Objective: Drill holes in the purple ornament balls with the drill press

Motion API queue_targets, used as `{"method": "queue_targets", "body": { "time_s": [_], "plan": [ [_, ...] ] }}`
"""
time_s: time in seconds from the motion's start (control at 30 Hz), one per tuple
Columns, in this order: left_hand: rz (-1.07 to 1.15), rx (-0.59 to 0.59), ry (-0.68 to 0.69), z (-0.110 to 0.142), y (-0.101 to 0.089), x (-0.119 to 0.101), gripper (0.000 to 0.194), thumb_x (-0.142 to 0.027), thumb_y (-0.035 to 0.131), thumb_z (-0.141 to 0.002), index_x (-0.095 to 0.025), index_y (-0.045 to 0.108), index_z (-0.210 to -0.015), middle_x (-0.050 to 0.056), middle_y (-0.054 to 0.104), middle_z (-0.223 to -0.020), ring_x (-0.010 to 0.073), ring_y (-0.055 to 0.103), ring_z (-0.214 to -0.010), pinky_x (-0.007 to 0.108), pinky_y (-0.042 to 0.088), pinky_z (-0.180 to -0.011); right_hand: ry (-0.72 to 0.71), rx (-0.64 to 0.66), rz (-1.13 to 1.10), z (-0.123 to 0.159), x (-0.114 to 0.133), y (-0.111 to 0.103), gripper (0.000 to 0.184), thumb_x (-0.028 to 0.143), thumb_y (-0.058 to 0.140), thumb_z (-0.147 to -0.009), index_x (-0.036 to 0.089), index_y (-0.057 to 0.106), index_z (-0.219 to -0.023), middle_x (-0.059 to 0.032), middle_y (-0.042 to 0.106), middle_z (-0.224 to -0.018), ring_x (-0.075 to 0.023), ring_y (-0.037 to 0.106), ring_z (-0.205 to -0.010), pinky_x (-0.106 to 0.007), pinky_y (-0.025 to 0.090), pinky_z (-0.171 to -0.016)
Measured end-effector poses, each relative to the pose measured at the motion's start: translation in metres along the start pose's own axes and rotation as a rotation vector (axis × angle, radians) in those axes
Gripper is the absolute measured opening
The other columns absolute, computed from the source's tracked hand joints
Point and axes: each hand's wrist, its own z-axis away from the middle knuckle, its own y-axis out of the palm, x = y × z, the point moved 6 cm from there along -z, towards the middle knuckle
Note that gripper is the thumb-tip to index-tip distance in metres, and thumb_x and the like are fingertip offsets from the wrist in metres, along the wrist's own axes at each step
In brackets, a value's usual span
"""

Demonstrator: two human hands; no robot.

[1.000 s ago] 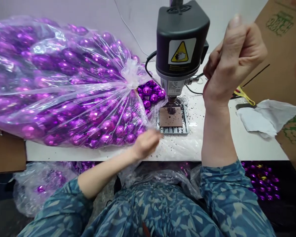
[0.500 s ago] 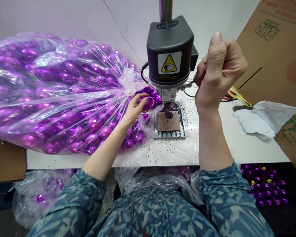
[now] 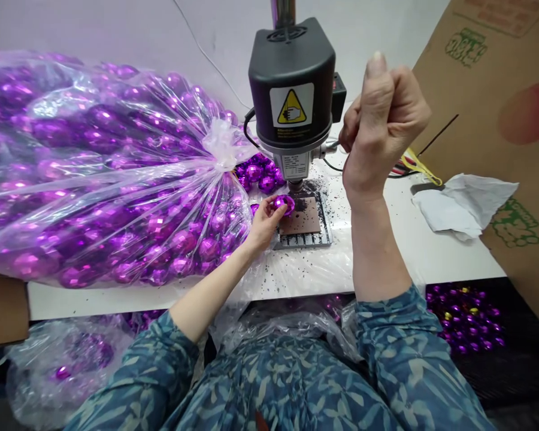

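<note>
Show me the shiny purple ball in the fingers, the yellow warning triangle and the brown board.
Purple faceted ball (image 3: 289,204): head view, on its shiny surface.
Yellow warning triangle (image 3: 291,112): head view, printed picture at its middle.
Brown board (image 3: 308,223): head view, near part of its top.

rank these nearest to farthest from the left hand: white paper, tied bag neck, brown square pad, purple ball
1. Purple ball, in the left hand
2. Brown square pad, just right
3. Tied bag neck, farther back, left
4. White paper, far right
</note>
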Motion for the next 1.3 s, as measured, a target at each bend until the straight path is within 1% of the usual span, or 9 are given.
{"method": "queue_targets", "body": {
  "time_s": [0.07, 0.23, 0.43, 0.63, 0.77, 0.93, 1.13, 1.23, 1.3],
  "plan": [
    [-0.107, -0.041, 0.085, -0.007, -0.004, 0.005, 0.046, -0.032, 0.087, -0.08, -0.019, 0.061, -0.116, 0.006, 0.074, -0.109, 0.0174, 0.07, -0.103, 0.038, 0.052, -0.104, 0.002, 0.002, -0.016, 0.0, 0.0, 0.0, 0.062, 0.073, 0.059, -0.08, 0.025, 0.025, -0.061, 0.009, 0.028, -0.044, -0.0063, 0.024, -0.034, -0.03, 0.024, -0.038],
    [-0.312, -0.099, 0.16, -0.013, -0.014, 0.013, 0.05, -0.04, 0.087, -0.079, -0.019, 0.061, -0.117, 0.007, 0.073, -0.107, 0.0203, 0.07, -0.1, 0.041, 0.055, -0.099, -0.01, 0.013, -0.042, 0.0, 0.001, 0.0, 0.062, 0.07, 0.061, -0.08, 0.024, 0.025, -0.06, 0.0075, 0.026, -0.046, -0.0078, 0.024, -0.038, -0.033, 0.023, -0.042],
    [-0.39, 0.038, 0.262, -0.013, -0.004, 0.018, 0.04, -0.037, 0.082, -0.085, -0.022, 0.061, -0.115, 0.008, 0.071, -0.112, 0.0233, 0.07, -0.105, 0.047, 0.057, -0.098, -0.033, -0.001, -0.064, -0.001, 0.003, 0.001, 0.06, 0.067, 0.061, -0.08, 0.024, 0.025, -0.059, 0.0076, 0.023, -0.047, -0.0066, 0.026, -0.04, -0.032, 0.023, -0.045],
    [-0.517, 0.074, 0.369, -0.011, 0.003, 0.017, 0.041, -0.034, 0.083, -0.084, -0.023, 0.062, -0.117, 0.01, 0.068, -0.117, 0.0267, 0.068, -0.112, 0.051, 0.057, -0.102, -0.07, 0.012, 0.003, 0.0, 0.005, 0.002, 0.058, 0.066, 0.055, -0.086, 0.023, 0.023, -0.062, 0.0076, 0.024, -0.049, -0.0049, 0.026, -0.041, -0.028, 0.024, -0.045],
    [-0.587, 0.09, 0.43, -0.006, 0.009, 0.017, 0.05, -0.031, 0.086, -0.08, -0.023, 0.062, -0.123, 0.01, 0.069, -0.119, 0.0284, 0.067, -0.117, 0.053, 0.053, -0.108, -0.03, 0.013, -0.027, 0.0, 0.003, 0.001, 0.059, 0.068, 0.057, -0.082, 0.024, 0.022, -0.063, 0.0086, 0.022, -0.05, -0.0039, 0.026, -0.042, -0.028, 0.02, -0.044],
    [-0.553, 0.14, 0.436, 0.001, 0.015, 0.014, 0.05, -0.032, 0.083, -0.083, -0.023, 0.059, -0.126, 0.01, 0.07, -0.123, 0.0265, 0.069, -0.116, 0.046, 0.056, -0.105, -0.025, 0.007, 0.001, 0.0, 0.002, 0.001, 0.059, 0.068, 0.056, -0.083, 0.024, 0.023, -0.063, 0.0083, 0.024, -0.05, -0.005, 0.024, -0.04, -0.03, 0.023, -0.046],
    [-0.527, 0.138, 0.403, 0.001, 0.015, 0.014, 0.05, -0.03, 0.083, -0.082, -0.023, 0.059, -0.125, 0.01, 0.071, -0.124, 0.0281, 0.069, -0.117, 0.051, 0.055, -0.106, -0.001, -0.095, 0.043, 0.017, 0.006, -0.01, 0.064, 0.07, 0.056, -0.086, 0.023, 0.019, -0.062, 0.0077, 0.021, -0.049, -0.0043, 0.025, -0.042, -0.029, 0.024, -0.049],
    [-0.504, 0.133, 0.382, 0.001, 0.016, 0.015, 0.05, -0.029, 0.084, -0.081, -0.023, 0.06, -0.124, 0.011, 0.07, -0.127, 0.0289, 0.069, -0.119, 0.051, 0.053, -0.109, 0.052, -0.101, 0.076, 0.03, 0.007, -0.018, 0.064, 0.063, 0.056, -0.093, 0.02, 0.019, -0.062, 0.0059, 0.021, -0.051, -0.0036, 0.029, -0.044, -0.027, 0.023, -0.051],
    [-0.491, 0.135, 0.372, 0.002, 0.016, 0.016, 0.05, -0.03, 0.083, -0.081, -0.023, 0.06, -0.125, 0.011, 0.07, -0.129, 0.0291, 0.067, -0.122, 0.051, 0.052, -0.111, 0.047, -0.107, 0.045, 0.036, 0.007, -0.023, 0.063, 0.058, 0.06, -0.093, 0.019, 0.02, -0.06, 0.0055, 0.021, -0.05, -0.0036, 0.029, -0.043, -0.027, 0.022, -0.051]
  ]
}}
